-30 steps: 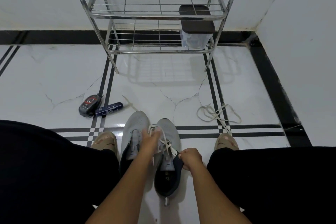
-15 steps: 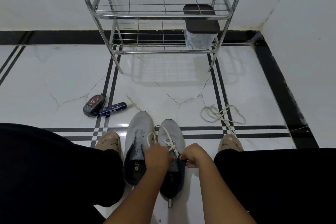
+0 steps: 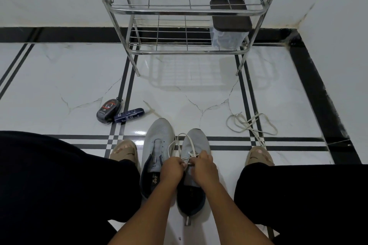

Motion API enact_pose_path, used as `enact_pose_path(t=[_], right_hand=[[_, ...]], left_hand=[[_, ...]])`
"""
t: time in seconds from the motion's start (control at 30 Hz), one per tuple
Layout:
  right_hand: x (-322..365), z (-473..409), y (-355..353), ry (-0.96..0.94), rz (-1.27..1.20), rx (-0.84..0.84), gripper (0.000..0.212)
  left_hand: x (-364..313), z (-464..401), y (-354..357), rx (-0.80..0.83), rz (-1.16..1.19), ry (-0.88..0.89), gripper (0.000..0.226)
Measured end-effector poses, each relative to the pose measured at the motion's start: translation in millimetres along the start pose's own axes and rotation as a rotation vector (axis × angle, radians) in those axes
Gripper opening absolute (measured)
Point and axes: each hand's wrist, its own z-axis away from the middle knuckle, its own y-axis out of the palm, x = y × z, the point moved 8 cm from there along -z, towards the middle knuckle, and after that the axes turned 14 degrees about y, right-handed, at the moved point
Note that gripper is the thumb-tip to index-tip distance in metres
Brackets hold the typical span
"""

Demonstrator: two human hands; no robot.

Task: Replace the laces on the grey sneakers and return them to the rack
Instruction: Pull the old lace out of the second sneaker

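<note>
The two grey sneakers (image 3: 171,157) sit side by side on the floor between the person's feet, near the camera. The right one has a white lace (image 3: 186,145) partly in. The left one has no lace that I can see. A loose lace (image 3: 247,124) lies far right. The rack (image 3: 187,13) waits far off, so lots is left. The left hand (image 3: 172,167) and right hand (image 3: 205,165) are close together, both pinching the lace over the right shoe.

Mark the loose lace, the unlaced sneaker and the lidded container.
loose lace (image 3: 251,124), head view, middle of the tangle on the floor
unlaced sneaker (image 3: 159,135), head view, grey toe
lidded container (image 3: 231,20), head view, dark lid
</note>
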Motion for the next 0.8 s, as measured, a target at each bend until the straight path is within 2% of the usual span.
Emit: enact_pose_path(t=[0.1,0.17,0.2,0.23,0.33,0.4,0.43,0.5,0.53,0.57,0.67,0.7,0.73,0.8], right_hand=[[-32.0,-3.8,-22.8,0.333,-0.558,0.035,0.036],[-64.0,-7.9,-18.3,0.630,-1.079,0.120,0.038],[-64.3,-8.7,-17.9,0.671,-1.126,0.159,0.039],[-63.2,-12.2,-21.0,0.654,-1.036,0.158,0.039],[-31.4,-15.8,-19.6,0.370,-0.490,0.175,0.029],[-16.3,-6.8,-7.9,0.294,-0.300,0.182,0.020],[-15.9,-4.9,-5.5,0.277,-0.219,0.127,0.016],[-19.3,-5.7,2.1,0.325,-0.260,0.113,0.017],[-23.4,-5.1,2.3,0.402,-0.416,0.166,0.018],[-28.5,-7.0,-2.5,0.485,-0.705,0.200,0.019],[-57.0,-11.1,-25.1,0.855,-2.004,0.117,0.019],[-66.7,-12.2,-32.3,0.914,-2.193,0.052,0.018],[-72.3,-15.5,-46.6,0.888,-2.100,0.000,0.016],[-75.5,-27.3,-69.8,0.752,-1.452,-0.046,0.012]], left_hand=[[8.7,2.1,-4.2,-0.034,-0.018,-0.042,0.019],[10.6,2.4,-3.6,-0.028,-0.002,-0.055,0.017],[10.0,2.4,-2.0,-0.016,0.009,-0.056,0.016],[9.1,2.5,-0.1,-0.002,0.020,-0.060,0.015],[10.1,1.3,5.0,0.015,0.057,-0.065,0.014],[10.7,1.2,6.4,0.020,0.073,-0.064,0.014],[10.9,1.5,6.5,0.020,0.079,-0.064,0.015],[12.1,2.0,6.3,0.016,0.094,-0.075,0.015],[12.8,2.0,6.1,0.015,0.100,-0.080,0.015],[13.9,1.6,6.3,0.014,0.106,-0.084,0.015],[15.5,-0.3,7.5,0.029,0.122,-0.088,0.015],[15.4,-0.1,7.8,0.033,0.122,-0.088,0.015],[15.2,0.0,8.3,0.037,0.123,-0.087,0.016],[14.4,-0.4,9.6,0.042,0.128,-0.086,0.016]])
